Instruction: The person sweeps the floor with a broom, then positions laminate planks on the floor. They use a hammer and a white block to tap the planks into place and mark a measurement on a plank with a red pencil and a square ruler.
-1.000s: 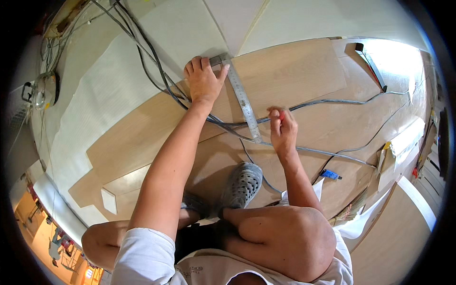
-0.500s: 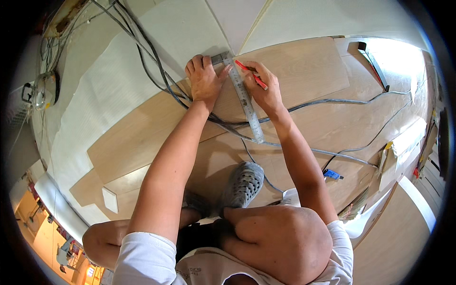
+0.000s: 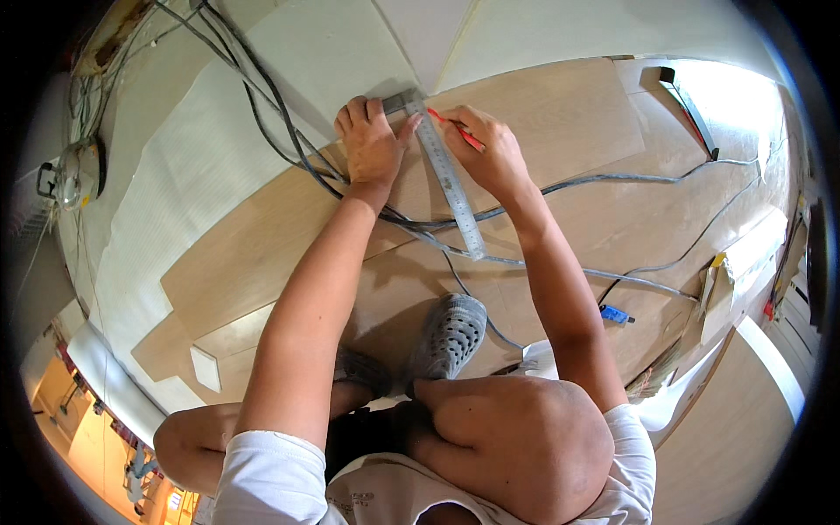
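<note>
A metal try square (image 3: 452,191) lies across the wood-look floor planks (image 3: 551,118), its dark stock toward the wall corner and its graduated blade pointing back toward me. My left hand (image 3: 371,144) grips the stock, fingers over its far side and thumb against the blade. In my right hand (image 3: 492,156) is a red marking pencil (image 3: 468,138), pinched between the fingers, its tip close to the blade's right edge near the far end. I cannot tell whether the tip touches the plank. Black and grey cables (image 3: 604,180) run across the planks and under the blade.
White underlay sheet (image 3: 149,227) spreads at the left. A power saw-like tool (image 3: 77,175) stands far left. To the far right lies a long dark bar-shaped tool (image 3: 691,114); a blue object (image 3: 617,314) sits nearer. A small white piece (image 3: 206,368) rests left of my legs.
The right hand has turned slightly and the pencil now shows less of its back end. The left hand stays on the square's stock. The whole view has shifted a little.
</note>
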Motion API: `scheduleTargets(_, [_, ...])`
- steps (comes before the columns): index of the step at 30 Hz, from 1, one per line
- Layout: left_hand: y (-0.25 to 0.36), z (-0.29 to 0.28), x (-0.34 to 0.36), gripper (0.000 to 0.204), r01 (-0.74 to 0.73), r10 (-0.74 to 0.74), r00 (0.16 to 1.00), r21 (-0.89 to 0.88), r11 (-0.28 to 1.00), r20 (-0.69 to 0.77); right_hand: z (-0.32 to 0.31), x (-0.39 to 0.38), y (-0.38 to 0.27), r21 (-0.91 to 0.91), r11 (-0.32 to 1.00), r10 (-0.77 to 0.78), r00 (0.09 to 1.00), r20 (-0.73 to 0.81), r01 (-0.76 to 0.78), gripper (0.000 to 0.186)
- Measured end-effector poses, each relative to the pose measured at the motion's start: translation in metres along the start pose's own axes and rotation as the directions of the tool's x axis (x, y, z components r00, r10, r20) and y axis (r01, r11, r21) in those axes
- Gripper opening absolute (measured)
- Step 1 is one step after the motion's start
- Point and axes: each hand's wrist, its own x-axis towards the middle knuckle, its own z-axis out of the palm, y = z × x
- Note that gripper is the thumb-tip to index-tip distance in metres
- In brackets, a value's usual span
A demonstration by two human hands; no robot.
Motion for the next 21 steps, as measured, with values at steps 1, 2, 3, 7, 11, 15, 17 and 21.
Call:
scheduleTargets(1, [0.0, 0.002, 0.0, 0.063, -0.009, 0.009, 1.0, -0.009, 1.0, 0.004, 0.003, 0.003, 0.002, 0.019, 0.999, -0.029, 0.998, -0.049, 0.03, 0.014])
scheduleTargets(2, [-0.002, 0.002, 0.001, 0.064, -0.015, 0.015, 1.0, -0.014, 1.0, 0.008, 0.005, 0.002, 0.002, 0.031, 0.999, -0.032, 0.998, -0.058, 0.034, 0.014])
scheduleTargets(3, [-0.002, 0.003, 0.002, 0.064, -0.022, 0.022, 1.0, -0.019, 1.0, 0.011, 0.006, 0.0, 0.001, 0.043, 0.998, -0.036, 0.997, -0.066, 0.038, 0.014])
scheduleTargets(7, [0.0, -0.004, 0.002, 0.065, 0.03, -0.03, 0.999, 0.016, 0.999, 0.036, -0.007, -0.022, -0.004, -0.003, 0.996, 0.094, 0.995, 0.043, -0.094, 0.014])
scheduleTargets(11, [-0.003, 0.003, -0.001, 0.065, -0.001, 0.001, 1.0, 0.028, 1.0, -0.01, -0.008, -0.016, -0.004, 0.001, 0.995, 0.098, 0.994, 0.039, -0.098, 0.012])
scheduleTargets(15, [-0.003, 0.004, -0.001, 0.066, 0.006, -0.006, 1.0, -0.018, 1.0, 0.016, 0.009, -0.004, -0.004, 0.054, 0.997, 0.06, 0.996, -0.06, -0.057, 0.012])
scheduleTargets(17, [0.0, 0.0, -0.001, 0.066, 0.046, -0.044, 0.998, -0.05, 0.998, 0.04, 0.013, -0.008, -0.003, 0.093, 0.994, 0.071, 0.995, -0.077, -0.064, 0.014])
scheduleTargets(21, [-0.001, -0.005, 0.004, 0.063, 0.1, -0.098, 0.989, -0.008, 0.995, 0.111, 0.026, -0.032, 0.002, 0.114, 0.991, 0.078, 0.991, -0.11, -0.066, 0.015])
